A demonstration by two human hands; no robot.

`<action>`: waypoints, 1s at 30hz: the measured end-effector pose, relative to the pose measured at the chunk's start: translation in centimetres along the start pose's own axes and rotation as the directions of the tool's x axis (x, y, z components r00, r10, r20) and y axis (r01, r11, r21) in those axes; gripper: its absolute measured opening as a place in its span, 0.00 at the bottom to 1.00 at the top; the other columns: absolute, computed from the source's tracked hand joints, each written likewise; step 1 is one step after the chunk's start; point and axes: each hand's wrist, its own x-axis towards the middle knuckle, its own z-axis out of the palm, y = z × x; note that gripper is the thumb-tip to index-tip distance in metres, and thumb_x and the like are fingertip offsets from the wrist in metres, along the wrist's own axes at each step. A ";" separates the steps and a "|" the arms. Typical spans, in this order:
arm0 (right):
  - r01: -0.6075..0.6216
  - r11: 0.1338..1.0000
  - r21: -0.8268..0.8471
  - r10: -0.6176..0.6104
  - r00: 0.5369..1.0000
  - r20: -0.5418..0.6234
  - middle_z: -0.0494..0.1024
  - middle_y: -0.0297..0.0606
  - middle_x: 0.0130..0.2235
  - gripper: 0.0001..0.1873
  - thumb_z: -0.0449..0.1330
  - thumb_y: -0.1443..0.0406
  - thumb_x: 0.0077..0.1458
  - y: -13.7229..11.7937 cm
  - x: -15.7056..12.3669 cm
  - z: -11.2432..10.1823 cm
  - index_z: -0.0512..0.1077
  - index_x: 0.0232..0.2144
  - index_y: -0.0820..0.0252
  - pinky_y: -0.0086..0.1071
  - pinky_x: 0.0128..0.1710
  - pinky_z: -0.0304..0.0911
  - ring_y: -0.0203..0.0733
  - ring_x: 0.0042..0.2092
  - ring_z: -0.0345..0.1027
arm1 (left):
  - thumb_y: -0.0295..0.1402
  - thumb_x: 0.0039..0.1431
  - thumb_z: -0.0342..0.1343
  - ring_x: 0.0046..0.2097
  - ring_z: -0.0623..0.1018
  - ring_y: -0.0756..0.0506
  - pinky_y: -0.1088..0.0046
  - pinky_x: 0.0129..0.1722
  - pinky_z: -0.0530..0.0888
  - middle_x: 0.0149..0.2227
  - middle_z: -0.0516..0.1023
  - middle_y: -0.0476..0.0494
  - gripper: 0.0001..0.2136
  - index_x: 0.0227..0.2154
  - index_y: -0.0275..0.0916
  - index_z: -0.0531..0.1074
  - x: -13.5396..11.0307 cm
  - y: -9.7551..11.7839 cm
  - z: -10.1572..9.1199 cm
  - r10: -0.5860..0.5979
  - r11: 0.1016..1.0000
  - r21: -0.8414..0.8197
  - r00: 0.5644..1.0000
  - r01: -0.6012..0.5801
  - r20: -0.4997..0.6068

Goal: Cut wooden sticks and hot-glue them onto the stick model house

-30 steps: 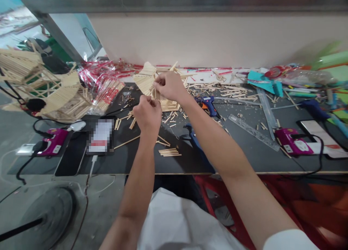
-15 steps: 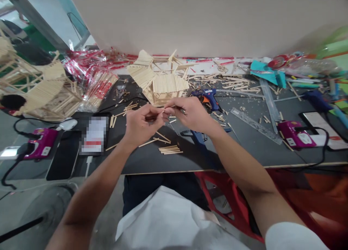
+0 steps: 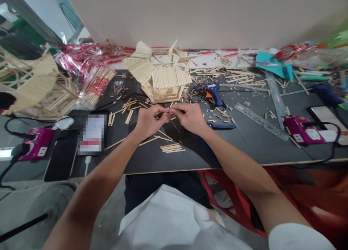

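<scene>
My left hand [image 3: 152,120] and my right hand [image 3: 191,118] meet above the dark table, fingertips pinched together. Between them shows the pale tip of a small wooden stick [image 3: 171,104]; the fingers hide most of it. A thin strand hangs just below the fingertips. Behind the hands stands a small house model [image 3: 171,79] built of wooden sticks, its slatted roof panels partly around an open middle. Nearer to me lies a row of several cut sticks [image 3: 172,148], with a few loose sticks [image 3: 154,138] beside it.
A blue glue gun [image 3: 213,92] lies right of the model among scraps. A blue-handled tool [image 3: 221,126] is partly under my right forearm. Further right are a clear ruler [image 3: 261,121] and a purple power adapter [image 3: 303,129]. At left are phones [image 3: 61,154] and another stick model [image 3: 38,87].
Both hands have come slightly nearer to me and right, still pinched together. My right forearm now covers more of the blue-handled tool. The camera view has shifted a little.
</scene>
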 end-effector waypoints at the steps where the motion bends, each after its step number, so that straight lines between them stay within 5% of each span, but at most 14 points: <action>1: -0.007 1.000 0.002 0.007 1.000 0.004 0.82 0.34 0.30 0.14 0.57 0.60 0.64 0.1 0.0 0.1 0.80 0.31 0.57 0.29 0.33 0.63 0.39 0.32 0.74 | 0.33 0.56 0.57 0.31 0.84 0.46 0.72 0.35 0.82 0.30 0.84 0.44 0.07 0.35 0.37 0.77 0.0 -0.1 -0.1 0.007 1.000 0.025 1.000 -0.007 0.001; 30: 0.014 0.998 -0.064 -0.012 0.999 0.034 0.83 0.35 0.32 0.12 0.57 0.63 0.63 0.6 0.0 0.3 0.81 0.33 0.56 0.30 0.35 0.64 0.40 0.35 0.76 | 0.34 0.56 0.58 0.31 0.84 0.46 0.73 0.34 0.81 0.27 0.83 0.45 0.07 0.35 0.38 0.77 -0.5 -0.8 0.2 -0.029 0.996 0.084 0.998 0.033 -0.054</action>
